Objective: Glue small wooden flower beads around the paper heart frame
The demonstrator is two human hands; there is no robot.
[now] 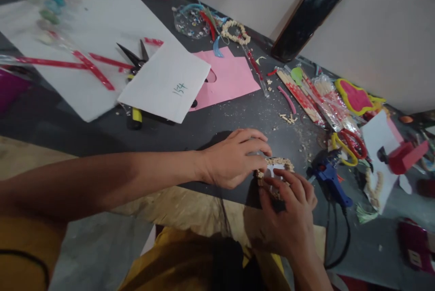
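Note:
A small ring-shaped craft piece (287,163), edged with short pale wooden bits around a whitish middle, lies near the front edge of the dark table. My left hand (238,157) comes in from the left, fingers curled down onto the ring's left rim; its thumb is hidden. From the front right, my right hand (292,202) grips the near side of the ring, thumb below and bent fingers reaching over the middle. Both hands cover much of the piece. A blue glue gun (329,180) lies just right of my right hand.
Yellow-and-red scissors (350,146) and packs of wooden sticks (301,94) lie at right. A phone (311,14) leans on the wall. White card (166,84) covers part of some pliers (136,66), beside pink paper (226,78). Small wood scraps (288,118) lie beyond my hands.

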